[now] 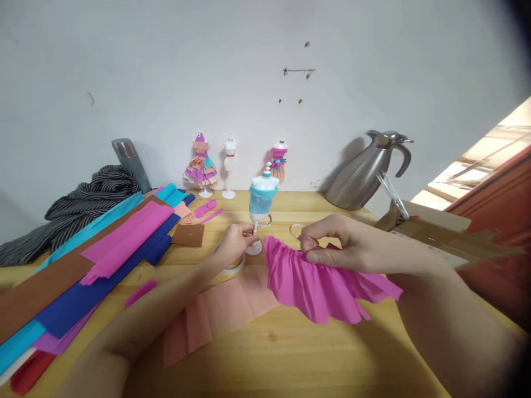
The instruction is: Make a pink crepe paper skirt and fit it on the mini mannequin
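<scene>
My right hand (332, 243) is closed in a pinch on the gathered top edge of a pleated magenta crepe paper piece (319, 284), held just above the wooden table (290, 354). My left hand (234, 243) is closed around the thin stand of a small white mannequin (263, 202) wearing a blue paper top. A tape roll (233, 266) lies under the left hand. A peach paper sheet (219, 318) lies flat in front of me.
Long crepe paper sheets (103, 249) in brown, blue, pink and teal lie at left, beside striped cloth (78, 207) and a grey flask (131, 163). Three small mannequins (229, 166) stand by the wall. A steel jug (365, 171) and cardboard box (435, 232) sit at right.
</scene>
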Available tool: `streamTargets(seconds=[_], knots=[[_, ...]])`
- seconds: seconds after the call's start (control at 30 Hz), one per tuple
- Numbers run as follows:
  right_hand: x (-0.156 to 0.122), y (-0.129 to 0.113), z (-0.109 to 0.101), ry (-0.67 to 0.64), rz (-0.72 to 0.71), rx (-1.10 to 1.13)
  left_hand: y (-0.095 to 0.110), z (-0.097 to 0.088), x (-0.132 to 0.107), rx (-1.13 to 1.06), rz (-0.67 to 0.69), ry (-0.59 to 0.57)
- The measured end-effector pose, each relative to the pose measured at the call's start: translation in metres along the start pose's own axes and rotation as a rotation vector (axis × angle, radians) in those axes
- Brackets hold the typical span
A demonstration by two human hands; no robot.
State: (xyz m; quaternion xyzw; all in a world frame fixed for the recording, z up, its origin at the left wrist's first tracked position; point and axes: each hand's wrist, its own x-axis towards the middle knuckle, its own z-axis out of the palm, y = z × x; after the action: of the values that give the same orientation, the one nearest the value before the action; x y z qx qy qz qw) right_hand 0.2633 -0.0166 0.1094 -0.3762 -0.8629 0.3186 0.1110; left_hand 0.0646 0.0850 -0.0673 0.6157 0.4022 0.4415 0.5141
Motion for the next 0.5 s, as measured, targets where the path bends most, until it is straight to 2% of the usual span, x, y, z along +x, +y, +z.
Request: streamTargets(seconds=[0.2,0.33,0.43,0.47,0.5], knots=[[0.002,0.012,0.001,-0.015,0.003,0.039,0.0,-0.005,-0.005,0.019,-0.039,0.062],[0.003,0.012,0.002,-0.036,-0.032,0.035,0.015,-0.016,-0.02,0.014,-0.07,0.129],[0.006,0.009,0.002,-0.052,-0.071,0.032,0.04,-0.018,-0.04,-0.065,-0.084,0.041],[0.007,0.008,0.002,-0.056,-0.082,0.033,0.05,-0.017,-0.046,-0.126,-0.089,-0.031],[0.008,0.008,0.002,-0.058,-0.089,0.032,0.058,-0.015,-0.052,-0.29,-0.107,-0.162]])
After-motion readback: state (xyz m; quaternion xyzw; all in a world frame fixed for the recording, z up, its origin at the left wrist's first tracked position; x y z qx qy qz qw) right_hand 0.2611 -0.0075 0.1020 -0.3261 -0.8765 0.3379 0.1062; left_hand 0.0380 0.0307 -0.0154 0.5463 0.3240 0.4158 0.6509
